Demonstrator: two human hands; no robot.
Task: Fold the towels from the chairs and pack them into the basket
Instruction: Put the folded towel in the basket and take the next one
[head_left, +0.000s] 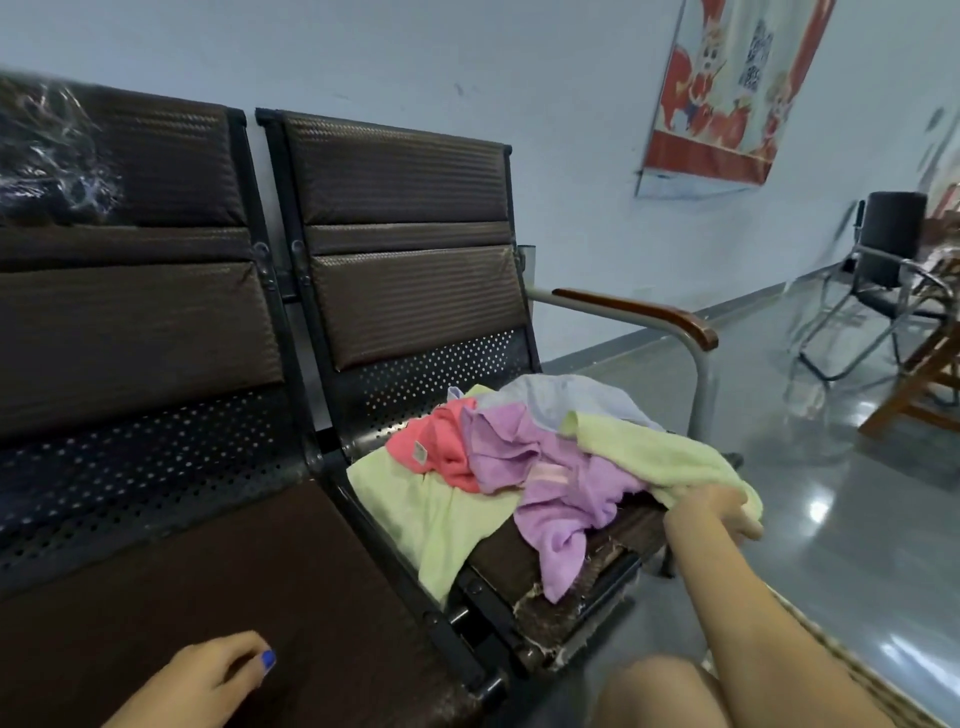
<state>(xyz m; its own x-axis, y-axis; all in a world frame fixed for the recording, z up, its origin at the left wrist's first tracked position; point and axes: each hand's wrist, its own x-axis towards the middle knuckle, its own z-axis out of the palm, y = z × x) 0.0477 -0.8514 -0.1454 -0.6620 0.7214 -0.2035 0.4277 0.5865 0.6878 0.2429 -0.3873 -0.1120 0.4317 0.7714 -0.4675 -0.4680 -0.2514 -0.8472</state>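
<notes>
A loose heap of towels lies on the right-hand chair seat (524, 566): a pale green towel (660, 457) on the right, a purple one (561, 493) in the middle, a coral one (441, 447), a light grey-blue one (571, 400) at the back and another pale green one (431, 514) at the front left. My right hand (722, 512) reaches out and grips the front corner of the right green towel. My left hand (208, 680) rests on the left chair seat (208, 587), holding nothing. At the bottom right, part of a woven basket rim (852, 670) shows.
The two brown padded chairs stand joined against a pale wall, with a wooden armrest (639, 312) on the right side. A black folding chair (883, 280) and wooden furniture stand farther right on the shiny grey floor. My knee (660, 696) is at the bottom.
</notes>
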